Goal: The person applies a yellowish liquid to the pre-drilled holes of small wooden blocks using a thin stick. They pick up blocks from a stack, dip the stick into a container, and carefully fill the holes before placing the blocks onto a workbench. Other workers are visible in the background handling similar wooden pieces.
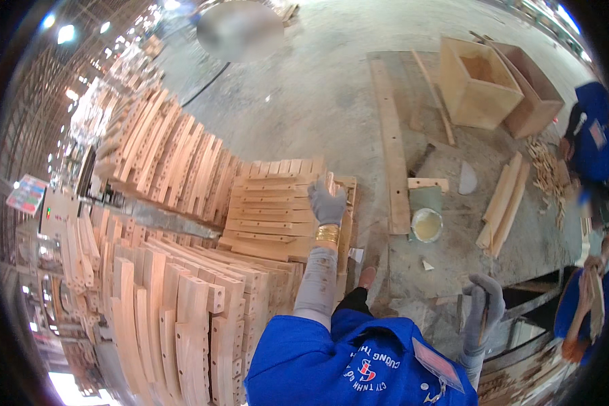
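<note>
My left hand [328,201], in a grey glove with gold bangles at the wrist, reaches out to the right end of a stack of light wooden slats [267,210]. Its fingers are closed around the end of a wooden piece [330,181]; the hand hides most of that piece. Lower right, my right hand [486,304], gloved in grey as well, is raised beside the work table [453,265]. The fingers of that hand are bent and pressed together, with a thin brownish thing between them, too small to name.
Drilled, curved wooden parts [189,325] are piled at left, with another row [166,149] beyond. The table carries an open tub [427,224], long boards [390,149], wooden boxes [480,81] and loose slats [506,203]. At right, a blue-clad person [592,135] and another's hands [578,331] with wooden pieces.
</note>
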Available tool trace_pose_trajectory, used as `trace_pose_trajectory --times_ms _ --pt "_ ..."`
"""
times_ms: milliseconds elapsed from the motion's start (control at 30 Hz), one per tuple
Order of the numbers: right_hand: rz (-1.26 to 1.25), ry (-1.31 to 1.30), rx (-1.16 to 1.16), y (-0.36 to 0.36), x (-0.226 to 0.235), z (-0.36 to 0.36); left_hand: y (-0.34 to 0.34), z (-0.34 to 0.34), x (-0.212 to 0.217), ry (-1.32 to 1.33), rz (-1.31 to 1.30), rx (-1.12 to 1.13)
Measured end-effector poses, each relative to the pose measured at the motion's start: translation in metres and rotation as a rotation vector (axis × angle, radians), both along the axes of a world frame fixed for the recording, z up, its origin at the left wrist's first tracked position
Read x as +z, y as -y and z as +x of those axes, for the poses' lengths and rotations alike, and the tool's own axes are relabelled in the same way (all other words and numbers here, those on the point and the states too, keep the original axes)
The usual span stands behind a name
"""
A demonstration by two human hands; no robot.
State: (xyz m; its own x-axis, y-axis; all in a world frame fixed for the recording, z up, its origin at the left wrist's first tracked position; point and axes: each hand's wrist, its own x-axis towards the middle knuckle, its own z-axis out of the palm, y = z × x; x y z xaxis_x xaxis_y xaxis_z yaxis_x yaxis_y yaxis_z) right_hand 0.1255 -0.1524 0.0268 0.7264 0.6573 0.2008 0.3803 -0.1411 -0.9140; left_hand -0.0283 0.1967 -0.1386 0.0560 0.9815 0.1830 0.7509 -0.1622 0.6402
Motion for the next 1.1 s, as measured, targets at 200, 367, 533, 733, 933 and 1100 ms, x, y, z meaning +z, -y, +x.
trace_pose_trajectory --times_ms 200,367,533,733,933,1100 --pt "-0.035 0.248 0.353 -0.094 0.003 -0.013 -0.095 -0.052 -0.075 -0.62 -0.116 -0.047" --pt "-0.09 0.13 0.33 -0.123 -0.012 -0.012 -0.168 -0.057 -0.074 -0.862 -0.26 -0.56" --pt "-0.203 0.125 0.253 -0.127 -0.026 -0.008 -0.193 -0.045 -0.067 -1.087 -0.438 -0.915" --pt "-0.242 0.155 0.214 -0.152 -0.025 -0.006 -0.22 -0.041 -0.065 -1.169 -0.52 -1.122" --pt "-0.192 0.188 0.243 -0.168 -0.025 -0.007 -0.236 -0.038 -0.061 -1.197 -0.489 -1.119" --pt "-0.174 0.18 0.255 -0.175 -0.023 0.002 -0.212 -0.053 -0.063 -1.155 -0.331 -1.186"
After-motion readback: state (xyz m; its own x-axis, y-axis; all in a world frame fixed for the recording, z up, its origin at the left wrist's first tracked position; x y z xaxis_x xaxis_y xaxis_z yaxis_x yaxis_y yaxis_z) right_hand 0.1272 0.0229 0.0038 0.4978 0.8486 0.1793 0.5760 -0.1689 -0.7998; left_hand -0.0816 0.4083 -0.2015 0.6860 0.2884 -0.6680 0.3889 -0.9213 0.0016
